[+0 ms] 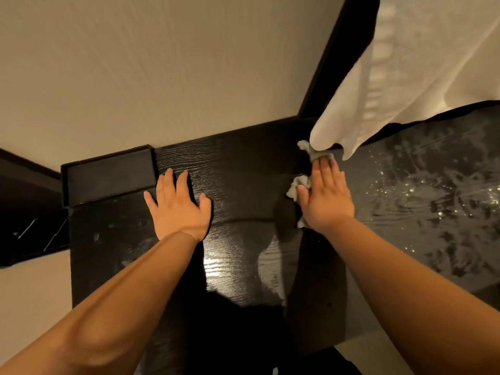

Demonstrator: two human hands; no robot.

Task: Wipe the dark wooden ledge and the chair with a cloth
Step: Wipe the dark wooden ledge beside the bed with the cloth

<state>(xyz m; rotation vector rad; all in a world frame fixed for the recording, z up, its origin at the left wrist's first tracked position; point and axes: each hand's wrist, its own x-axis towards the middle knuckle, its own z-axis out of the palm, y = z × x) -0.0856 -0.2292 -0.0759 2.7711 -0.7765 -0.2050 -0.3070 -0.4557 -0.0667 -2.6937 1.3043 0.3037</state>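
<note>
There is one dark wooden ledge. Two hands are on it, both flat with straight fingers: one left hand near the far left corner and one right hand by the middle of the far edge. One grey cloth lies under the right hand, showing as three bits around the palm and fingertips. One shallow black tray sits at the far left corner. One pale curtain hangs over the far right edge.

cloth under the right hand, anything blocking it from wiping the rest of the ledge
Yes: the white curtain hangs over the ledge just past the cloth; leftward, the left hand lies flat, then a black tray.
</note>
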